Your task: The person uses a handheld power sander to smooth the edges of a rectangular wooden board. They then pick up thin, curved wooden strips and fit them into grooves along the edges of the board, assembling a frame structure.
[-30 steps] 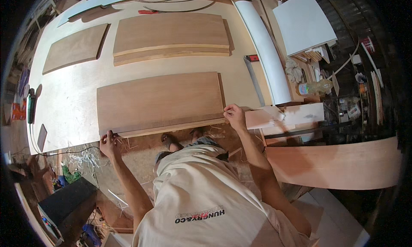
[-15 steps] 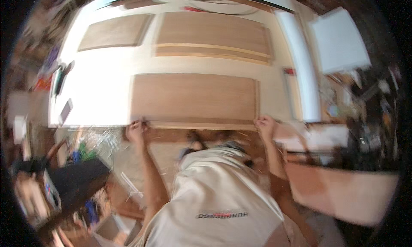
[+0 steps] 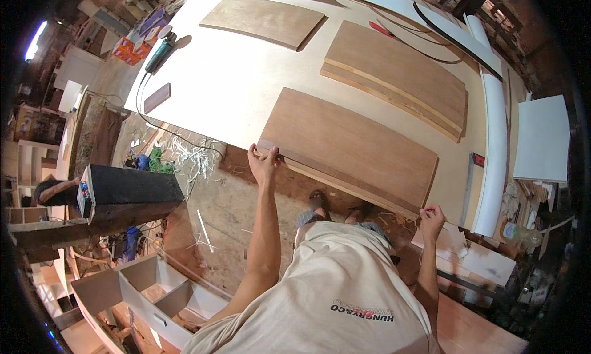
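A brown wooden panel (image 3: 351, 145) lies near the front edge of the pale worktable. A narrow, darker wooden strip (image 3: 348, 183) runs along its near long edge. My left hand (image 3: 265, 162) is at the strip's left end, its thumb and fingers closed around that end. At the strip's right end, by the panel's near right corner, my right hand (image 3: 432, 220) pinches with thumb and fingertips. Part of its grip is hidden by the fingers.
Two more spots on the table hold wood: a single panel (image 3: 261, 22) and stacked panels (image 3: 397, 74). A corded green power tool (image 3: 161, 51) and a small wood block (image 3: 157, 98) lie left. A white roll (image 3: 492, 151) lines the right side. A black box (image 3: 132, 191) stands left.
The view has swung left and sharpened, so the table appears tilted and shifted right. Both hands stay at the two ends of the panel's near edge.
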The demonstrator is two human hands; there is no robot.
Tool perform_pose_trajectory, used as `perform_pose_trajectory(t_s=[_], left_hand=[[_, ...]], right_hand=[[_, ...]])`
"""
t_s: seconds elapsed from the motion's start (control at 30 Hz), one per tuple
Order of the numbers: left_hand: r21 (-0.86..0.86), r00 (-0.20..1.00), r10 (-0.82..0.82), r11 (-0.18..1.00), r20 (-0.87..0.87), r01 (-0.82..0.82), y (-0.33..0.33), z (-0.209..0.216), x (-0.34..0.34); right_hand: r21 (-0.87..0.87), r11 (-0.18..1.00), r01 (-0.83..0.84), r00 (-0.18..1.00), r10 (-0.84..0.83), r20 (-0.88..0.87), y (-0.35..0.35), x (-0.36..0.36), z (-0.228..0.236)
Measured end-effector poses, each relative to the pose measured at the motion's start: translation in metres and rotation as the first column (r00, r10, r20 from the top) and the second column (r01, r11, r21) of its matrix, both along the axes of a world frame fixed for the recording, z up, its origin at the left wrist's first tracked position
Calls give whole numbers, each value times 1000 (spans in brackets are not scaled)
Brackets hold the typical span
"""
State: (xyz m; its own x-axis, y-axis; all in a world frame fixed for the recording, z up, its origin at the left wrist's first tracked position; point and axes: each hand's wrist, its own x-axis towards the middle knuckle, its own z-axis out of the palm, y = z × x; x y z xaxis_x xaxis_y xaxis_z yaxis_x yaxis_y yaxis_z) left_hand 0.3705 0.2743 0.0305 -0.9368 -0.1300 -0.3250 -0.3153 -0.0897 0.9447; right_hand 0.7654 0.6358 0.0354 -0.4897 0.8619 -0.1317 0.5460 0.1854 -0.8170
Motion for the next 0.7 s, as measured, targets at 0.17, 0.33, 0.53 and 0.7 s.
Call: perform_pose_trajectory(t_s=[0.17,0.33,0.53,0.7], left_hand=[[-200,958,-288,938,13,284,12,7,-9],[-30,987,-156,987,47,158,-17,-9,-1],[21,942,-333,942,-43,334,37,-1,13],[-110,932,-348,935,-103,337,108,-34,5]], right_hand=[[-105,983,153,972,-169,-165,3,29,-40],[110,994,16,975,9,-223,14,-13,6],[133,985,112,984,-91,-155,69,23,30],[89,994,57,994,-48,-94,118,31,11]])
